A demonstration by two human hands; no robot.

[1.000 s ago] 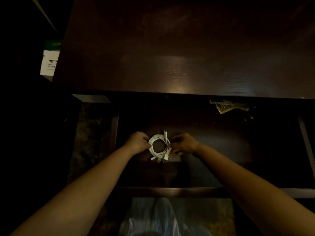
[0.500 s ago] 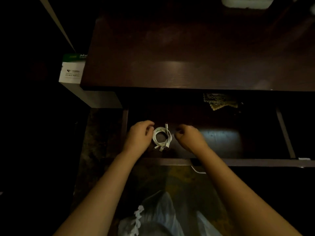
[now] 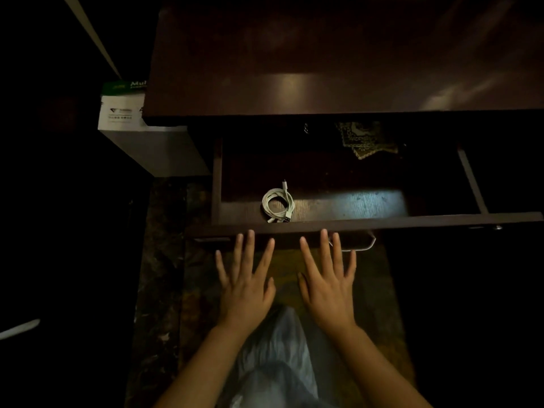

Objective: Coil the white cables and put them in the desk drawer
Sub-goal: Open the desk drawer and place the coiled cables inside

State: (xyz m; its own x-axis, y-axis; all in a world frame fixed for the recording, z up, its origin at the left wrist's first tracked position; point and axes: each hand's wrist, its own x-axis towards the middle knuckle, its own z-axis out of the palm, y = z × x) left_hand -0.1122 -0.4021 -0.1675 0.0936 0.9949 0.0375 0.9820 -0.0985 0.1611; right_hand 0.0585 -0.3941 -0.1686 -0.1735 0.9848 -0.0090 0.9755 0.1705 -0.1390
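The coiled white cable (image 3: 278,205) lies on the bottom of the pulled-out dark wooden desk drawer (image 3: 382,220), near its front left. Nothing touches the coil. My left hand (image 3: 245,278) and my right hand (image 3: 326,279) hover side by side just in front of the drawer's front panel, palms down, fingers straight and spread. The fingertips reach up to the panel's lower edge; whether they touch it I cannot tell. Both hands hold nothing.
A lace-edged cloth (image 3: 363,139) lies at the drawer's back right. The dark desk top (image 3: 323,63) overhangs the drawer. A white and green box (image 3: 122,106) stands at the left beside a grey block (image 3: 159,148). A metal handle (image 3: 365,244) hangs under the drawer front.
Both hands let go of the coiled cable and drew back out of the drawer, opening flat in front of it. The coil stays in the drawer. The camera has pulled back.
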